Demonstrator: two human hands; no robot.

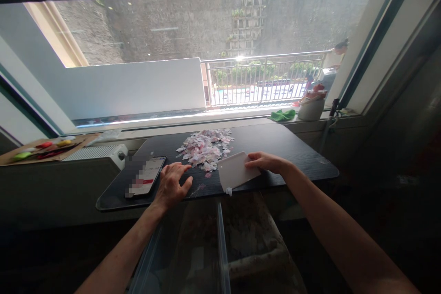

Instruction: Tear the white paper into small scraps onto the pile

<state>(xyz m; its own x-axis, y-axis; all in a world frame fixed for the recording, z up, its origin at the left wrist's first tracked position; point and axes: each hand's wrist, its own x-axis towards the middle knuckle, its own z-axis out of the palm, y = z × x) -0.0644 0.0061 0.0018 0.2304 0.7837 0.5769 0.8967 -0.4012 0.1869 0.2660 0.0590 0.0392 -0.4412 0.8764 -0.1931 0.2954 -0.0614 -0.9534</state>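
A heap of small pale pink and white paper scraps (205, 146) lies on the dark tabletop (272, 147). My right hand (263, 161) grips the right side of a flat white plastic sheet (236, 172), tilted beside the heap's lower right. One small scrap (229, 191) shows at the sheet's bottom corner, by the table's front edge. With fingers apart and nothing in them, my left hand (174, 183) hovers or rests just left of the heap; whether it touches the table I cannot tell. A phone (147, 177) with its screen lit lies left of that hand.
Under the table's front edge stands a clear plastic bin (220, 248). A radiator (98, 152) and a brown sheet with colourful items (41, 149) are at the left. On the sill sit a green cloth (282, 115) and a white container (311, 109). A person (336, 57) is outside the window.
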